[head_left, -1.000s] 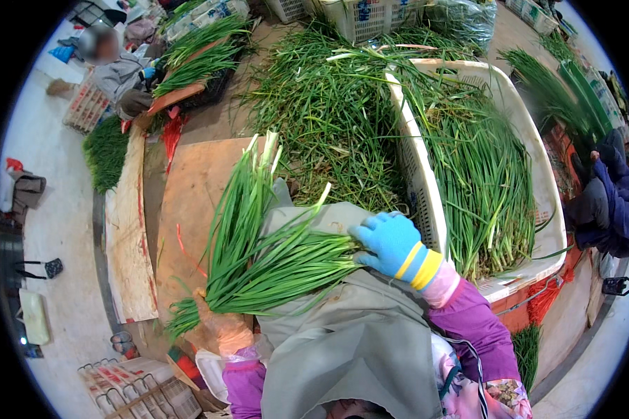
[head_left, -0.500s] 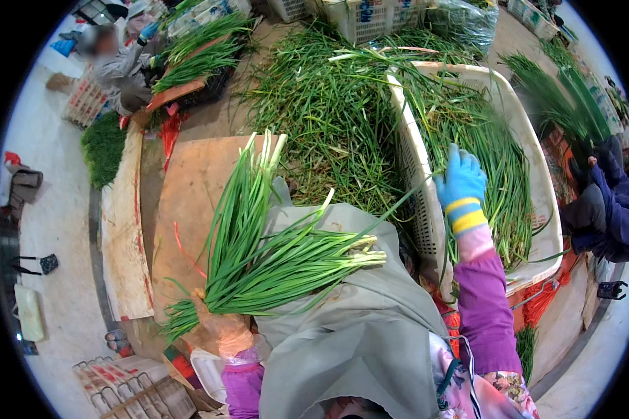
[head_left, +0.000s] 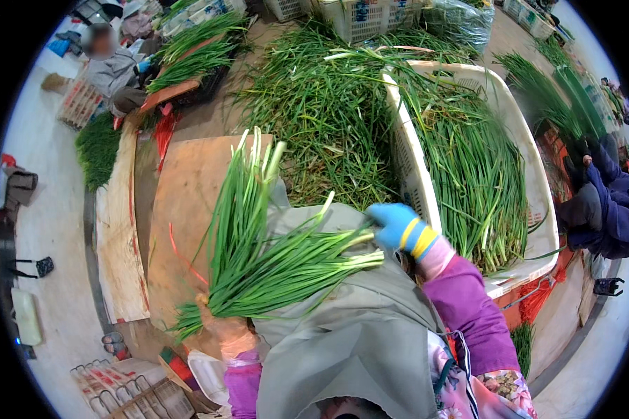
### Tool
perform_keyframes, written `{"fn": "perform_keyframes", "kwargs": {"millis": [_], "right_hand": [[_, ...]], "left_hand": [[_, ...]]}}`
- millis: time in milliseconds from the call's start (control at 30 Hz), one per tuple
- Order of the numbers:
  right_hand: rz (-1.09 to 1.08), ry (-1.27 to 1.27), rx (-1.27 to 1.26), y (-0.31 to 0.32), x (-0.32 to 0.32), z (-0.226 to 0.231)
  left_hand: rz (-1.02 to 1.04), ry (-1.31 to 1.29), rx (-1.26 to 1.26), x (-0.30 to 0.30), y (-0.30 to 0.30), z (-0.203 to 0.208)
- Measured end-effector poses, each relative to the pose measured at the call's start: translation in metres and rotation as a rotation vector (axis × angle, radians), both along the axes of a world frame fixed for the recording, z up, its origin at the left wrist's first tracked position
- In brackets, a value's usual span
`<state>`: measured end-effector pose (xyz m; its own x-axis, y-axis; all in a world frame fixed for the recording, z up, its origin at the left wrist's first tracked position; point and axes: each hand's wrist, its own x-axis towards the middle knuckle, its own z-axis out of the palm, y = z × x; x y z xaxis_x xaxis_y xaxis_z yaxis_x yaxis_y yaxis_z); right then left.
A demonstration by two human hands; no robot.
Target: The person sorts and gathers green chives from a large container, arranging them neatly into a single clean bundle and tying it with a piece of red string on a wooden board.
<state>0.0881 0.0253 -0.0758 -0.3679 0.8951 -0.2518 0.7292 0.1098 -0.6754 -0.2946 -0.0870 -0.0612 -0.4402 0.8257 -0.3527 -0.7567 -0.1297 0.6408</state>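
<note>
My left hand (head_left: 223, 334), in an orange glove, is closed round the leafy ends of green garlic chives (head_left: 279, 283). They fan out over my grey apron (head_left: 360, 307) in two sheaves, one with pale stems pointing away from me, the other with stems pointing right. Beside the right-pointing stem ends is my right hand (head_left: 402, 229), in a blue glove with yellow bands. Its fingers are drawn together, slightly blurred; what they pinch, if anything, is hidden. To its right stands a white slatted crate (head_left: 426, 178) holding more chives (head_left: 479, 174).
Loose chive leaves (head_left: 328, 119) heap up beyond my lap. A brown board (head_left: 182, 188) lies at my left. Farther left, a seated person (head_left: 115, 73) works near a chive-laden board. Another person (head_left: 601, 202) in dark clothes is at far right. More crates (head_left: 370, 21) stand behind the heap.
My right hand has moved left and nearer, from over the crate to the stem ends beside my lap. The left hand keeps its grip on the chives, nearly unmoved.
</note>
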Motion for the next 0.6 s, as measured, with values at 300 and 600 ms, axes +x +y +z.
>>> {"fn": "perform_keyframes", "kwargs": {"millis": [300, 600], "right_hand": [[-0.290, 0.255, 0.450, 0.001, 0.030, 0.024], [-0.813, 0.559, -0.383, 0.003, 0.043, -0.004]], "left_hand": [[0.101, 0.055, -0.032, -0.010, -0.011, -0.028], [0.105, -0.007, -0.074, -0.005, -0.003, -0.005]]}}
